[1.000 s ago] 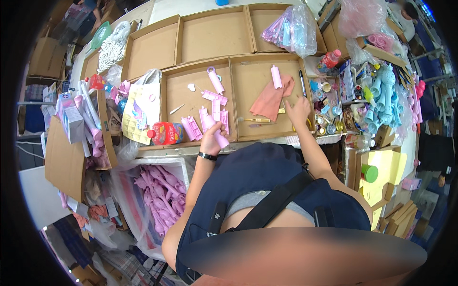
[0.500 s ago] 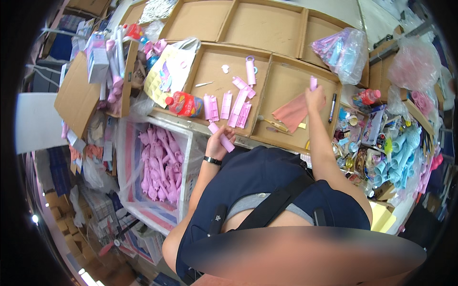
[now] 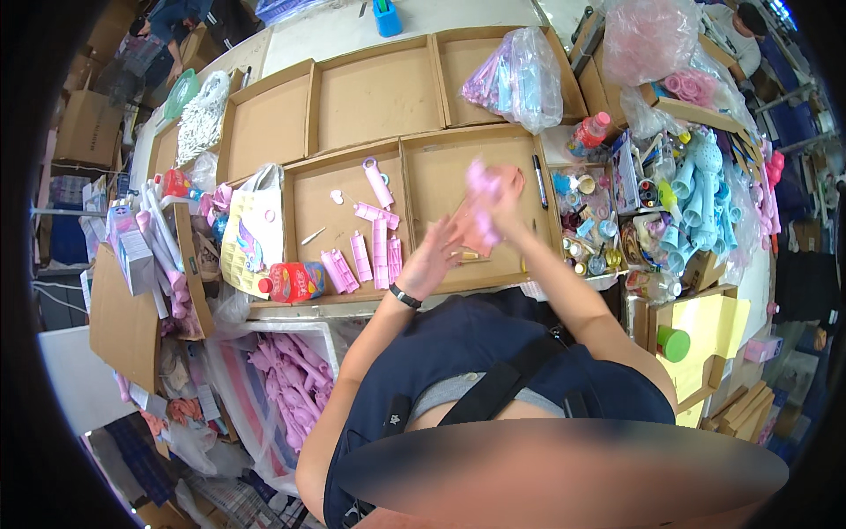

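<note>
My left hand [image 3: 432, 257] is open, fingers spread, below a peach cloth [image 3: 472, 222] in the right-hand cardboard compartment [image 3: 421, 172]. My right hand [image 3: 503, 207] is closed around blurred pink plastic [image 3: 485, 181] over that cloth; whether it is one piece or two I cannot tell. In the compartment to the left lie several pink split casings [image 3: 379, 251], a pink cylinder with a ring [image 3: 377, 183], a small white piece [image 3: 337, 196] and a white thin tool [image 3: 313, 234]. A black marker [image 3: 540, 181] lies at the right side.
More trays [image 3: 370, 93] and a bagged bundle [image 3: 513, 79] sit behind. A red bottle [image 3: 291, 282] is front left, a crate of pink parts [image 3: 289, 388] below it. Clutter with blue parts [image 3: 701, 203] fills the right. Co-workers [image 3: 738, 40] are at the far corners.
My left hand has let go of the pink cylinder and moved right and up, fingers spreading. My right hand now holds pink plastic, blurred, where the upright cylinder was. The view has shifted.
</note>
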Demonstrator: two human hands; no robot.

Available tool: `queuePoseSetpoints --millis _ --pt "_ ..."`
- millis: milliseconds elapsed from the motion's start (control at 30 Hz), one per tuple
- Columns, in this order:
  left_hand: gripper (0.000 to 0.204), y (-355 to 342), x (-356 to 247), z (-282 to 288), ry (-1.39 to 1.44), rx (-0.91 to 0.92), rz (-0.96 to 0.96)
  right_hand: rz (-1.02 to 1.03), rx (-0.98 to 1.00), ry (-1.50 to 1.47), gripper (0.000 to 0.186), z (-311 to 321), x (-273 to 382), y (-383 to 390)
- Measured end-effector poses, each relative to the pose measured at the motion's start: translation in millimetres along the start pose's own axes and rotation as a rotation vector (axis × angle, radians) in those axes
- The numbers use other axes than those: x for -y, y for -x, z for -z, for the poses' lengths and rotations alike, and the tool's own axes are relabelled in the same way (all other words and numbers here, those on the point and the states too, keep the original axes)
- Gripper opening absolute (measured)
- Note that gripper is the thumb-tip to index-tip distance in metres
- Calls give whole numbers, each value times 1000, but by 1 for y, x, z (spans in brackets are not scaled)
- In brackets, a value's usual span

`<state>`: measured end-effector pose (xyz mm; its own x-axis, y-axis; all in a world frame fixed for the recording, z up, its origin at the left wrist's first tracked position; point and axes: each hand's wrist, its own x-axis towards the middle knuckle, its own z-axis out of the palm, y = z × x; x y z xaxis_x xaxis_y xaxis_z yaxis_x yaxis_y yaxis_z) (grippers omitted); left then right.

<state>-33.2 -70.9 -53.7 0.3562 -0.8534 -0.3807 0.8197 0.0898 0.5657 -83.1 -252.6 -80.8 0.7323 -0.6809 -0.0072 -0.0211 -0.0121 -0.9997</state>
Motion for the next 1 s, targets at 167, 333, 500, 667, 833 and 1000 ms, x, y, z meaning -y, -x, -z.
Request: queuePoseSetpoints --millis 167,333,500,667,833,1000 --pt "43 7 9 18 -108 -128 147 147 -373 399 40 108 38 -186" --pt "31 28 6 38 -129 -400 64 47 174 868 42 121 26 -275" --pt "28 49 11 56 -5 -554 -38 184 -151 995 35 119 -17 -340" --pt "31 66 30 91 -136 -690 -69 134 -232 1151 39 117 7 -327" --pt "78 68 35 157 -1242 -1276 -296 567 -399 635 27 36 41 -208" --pt "91 56 17 215 -1361 -1513 -138 464 584 668 29 -127 -24 -98"
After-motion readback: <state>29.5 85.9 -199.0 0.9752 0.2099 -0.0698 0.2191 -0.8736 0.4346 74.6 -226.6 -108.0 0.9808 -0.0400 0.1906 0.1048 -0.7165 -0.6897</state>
